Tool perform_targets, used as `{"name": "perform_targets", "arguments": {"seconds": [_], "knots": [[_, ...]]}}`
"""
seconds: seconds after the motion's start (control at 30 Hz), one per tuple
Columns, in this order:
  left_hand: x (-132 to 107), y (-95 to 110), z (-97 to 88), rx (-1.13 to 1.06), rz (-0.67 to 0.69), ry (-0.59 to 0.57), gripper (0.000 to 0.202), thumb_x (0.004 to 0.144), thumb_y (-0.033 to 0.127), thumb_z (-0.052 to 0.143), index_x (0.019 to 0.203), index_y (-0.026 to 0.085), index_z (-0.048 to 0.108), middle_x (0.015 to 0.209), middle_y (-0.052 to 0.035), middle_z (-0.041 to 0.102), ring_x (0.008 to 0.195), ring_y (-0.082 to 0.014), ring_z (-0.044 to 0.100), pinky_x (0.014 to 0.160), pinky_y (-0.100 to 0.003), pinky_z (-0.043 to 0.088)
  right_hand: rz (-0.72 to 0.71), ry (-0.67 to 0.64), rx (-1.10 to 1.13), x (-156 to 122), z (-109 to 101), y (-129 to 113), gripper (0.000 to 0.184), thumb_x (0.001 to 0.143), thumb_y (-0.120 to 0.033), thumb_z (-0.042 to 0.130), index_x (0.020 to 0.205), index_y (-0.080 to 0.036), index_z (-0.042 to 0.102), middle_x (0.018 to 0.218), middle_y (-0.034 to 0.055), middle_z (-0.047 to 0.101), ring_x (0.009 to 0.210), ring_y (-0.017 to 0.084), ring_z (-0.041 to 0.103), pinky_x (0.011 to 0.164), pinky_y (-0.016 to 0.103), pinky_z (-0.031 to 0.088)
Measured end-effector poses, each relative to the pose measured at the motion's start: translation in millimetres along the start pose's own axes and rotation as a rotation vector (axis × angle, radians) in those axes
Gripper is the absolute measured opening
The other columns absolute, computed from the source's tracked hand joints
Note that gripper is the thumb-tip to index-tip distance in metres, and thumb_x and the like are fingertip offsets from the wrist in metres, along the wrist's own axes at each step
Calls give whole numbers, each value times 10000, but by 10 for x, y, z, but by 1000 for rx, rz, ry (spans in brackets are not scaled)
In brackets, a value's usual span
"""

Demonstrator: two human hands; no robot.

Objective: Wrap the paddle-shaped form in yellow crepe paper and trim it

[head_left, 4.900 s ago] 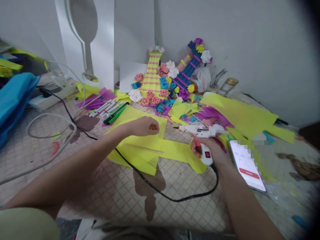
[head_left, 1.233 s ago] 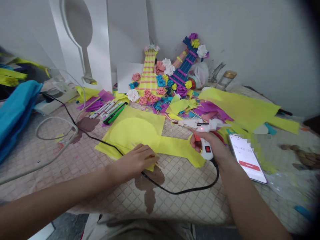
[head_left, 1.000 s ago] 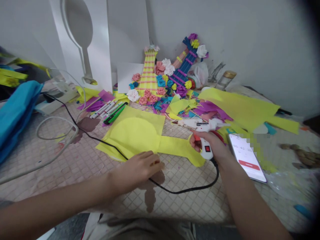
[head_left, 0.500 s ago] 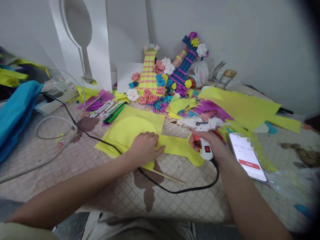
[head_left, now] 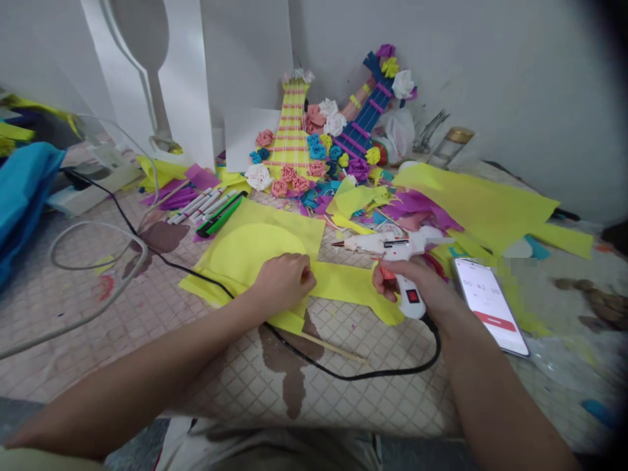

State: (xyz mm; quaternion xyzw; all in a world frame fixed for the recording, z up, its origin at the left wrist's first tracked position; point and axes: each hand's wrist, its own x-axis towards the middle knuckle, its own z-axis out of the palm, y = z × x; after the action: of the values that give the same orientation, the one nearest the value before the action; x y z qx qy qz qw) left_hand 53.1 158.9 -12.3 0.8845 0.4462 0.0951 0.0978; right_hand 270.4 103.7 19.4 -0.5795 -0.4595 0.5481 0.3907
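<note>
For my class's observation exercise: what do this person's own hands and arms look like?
The left hand and right hand are ungloved, no ring or watch visible. Forearms are bare; what looks like a pale sleeve shows bottom left.

The beige gridded tabletop (head_left: 392,404) leaves passage at bottom centre; the white plastic glue gun (head_left: 400,246) and looping black cord (head_left: 343,377) obstruct centre right.

Two bare arms reach forward, left hand bent low, right hand gripping.
The left forearm (head_left: 147,386) slants in from the lower left, its hand (head_left: 284,281) back upward, fingers curled under and their tips hidden. The right forearm (head_left: 495,379) rises from the lower right to a hand (head_left: 417,281) closed in a firm grip, fingertips wrapped round toward the left. The hands stand apart.
</note>
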Motion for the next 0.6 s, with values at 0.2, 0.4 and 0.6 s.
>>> {"name": "perform_targets", "arguments": {"seconds": [0.2,0.4,0.6], "knots": [[-2,-59,1,-73,3,-16,135,746,230,416,680,194,528,701,-28,604,641,-169,547,526,-267,366,113,-66,-108,-32,32,-6,275,703,-349,522,516,-151,561,491,29,560,413,95,456,394,227,311],[-9,-66,8,-110,11,1,127,738,224,429,663,190,526,672,-23,589,625,-161,532,530,-267,360,160,-104,-160,-34,66,-18,270,695,-349,520,514,-153,563,489,33,569,427,100,469,401,222,340],[-14,-79,22,-126,24,11,117,737,224,432,658,192,512,658,-14,575,609,-153,512,522,-262,349,181,-114,-150,-8,125,28,287,715,-357,519,521,-152,574,480,26,572,410,91,470,390,208,334]]}}
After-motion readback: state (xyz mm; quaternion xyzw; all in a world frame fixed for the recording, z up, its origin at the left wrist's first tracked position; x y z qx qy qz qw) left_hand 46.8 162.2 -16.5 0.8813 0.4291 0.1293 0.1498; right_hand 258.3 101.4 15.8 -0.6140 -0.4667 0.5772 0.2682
